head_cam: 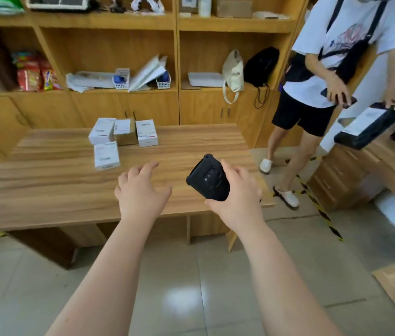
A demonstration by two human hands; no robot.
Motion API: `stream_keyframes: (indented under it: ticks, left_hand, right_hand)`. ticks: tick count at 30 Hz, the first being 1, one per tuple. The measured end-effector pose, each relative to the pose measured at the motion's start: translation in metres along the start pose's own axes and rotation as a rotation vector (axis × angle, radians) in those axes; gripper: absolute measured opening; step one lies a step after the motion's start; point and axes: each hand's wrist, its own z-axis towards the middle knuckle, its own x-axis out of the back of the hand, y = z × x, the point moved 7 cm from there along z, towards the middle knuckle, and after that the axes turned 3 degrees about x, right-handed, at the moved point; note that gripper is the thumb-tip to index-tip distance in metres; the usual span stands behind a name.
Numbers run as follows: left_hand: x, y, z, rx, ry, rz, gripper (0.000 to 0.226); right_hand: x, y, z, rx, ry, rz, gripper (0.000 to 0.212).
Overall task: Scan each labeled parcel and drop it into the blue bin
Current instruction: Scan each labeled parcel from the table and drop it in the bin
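Four labeled parcels (118,139) sat on the wooden table (191,146); the left hand (140,190) hovered with relaxed, spread fingers, while the right hand (234,192) gripped a black scanner (208,178)

Bright even light, glare on the floor tiles (182,299), soft blur, bowed edges

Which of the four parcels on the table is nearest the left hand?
The lone white parcel in front of the row of three; it lies nearest the left hand.
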Motion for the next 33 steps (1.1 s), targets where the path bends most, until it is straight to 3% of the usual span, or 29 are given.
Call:
stream_keyframes:
  ticks: [8,21,27,33]
  left_hand:
    - [0.002,-0.05,0.063,0.182,0.055,0.04,0.065]
    - [-0.002,-0.065,0.224,0.448,0.196,0.09,0.071]
    - [-0.038,-0.109,0.264,0.553,0.139,0.062,0.08]
    - [-0.073,-0.2,0.327,0.667,0.021,0.092,0.09]
  right_hand:
    - [-0.062,-0.023,0.089,0.057,-0.103,0.022,0.093]
    - [-0.138,-0.065,0.292,0.248,-0.248,0.088,0.094]
    - [-0.209,-0.075,0.338,0.224,-0.335,0.086,0.093]
    - [-0.297,-0.103,0.379,0.149,-0.405,0.039,0.094]
